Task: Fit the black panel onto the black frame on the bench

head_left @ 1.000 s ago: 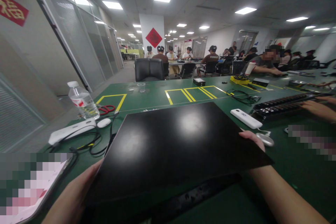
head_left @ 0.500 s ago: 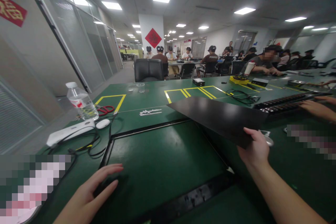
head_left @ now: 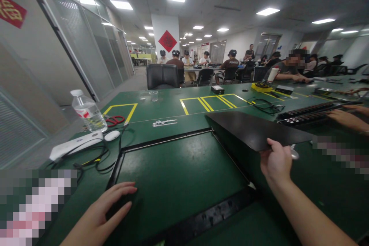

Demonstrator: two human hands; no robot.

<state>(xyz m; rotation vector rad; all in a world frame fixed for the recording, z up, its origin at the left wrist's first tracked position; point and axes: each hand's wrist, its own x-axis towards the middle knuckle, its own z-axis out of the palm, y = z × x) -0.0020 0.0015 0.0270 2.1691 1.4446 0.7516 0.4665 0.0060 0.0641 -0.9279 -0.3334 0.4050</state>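
The right hand pinches the near edge of a thin, flat black panel — thumb on top, the other fingers under it. The panel is up over the green table, just to the right of a black frame that lies flat. The left hand holds nothing, its thumb and fingers spread apart, by the frame's left side — I can't tell if it touches. Small white scraps lie just past the frame.
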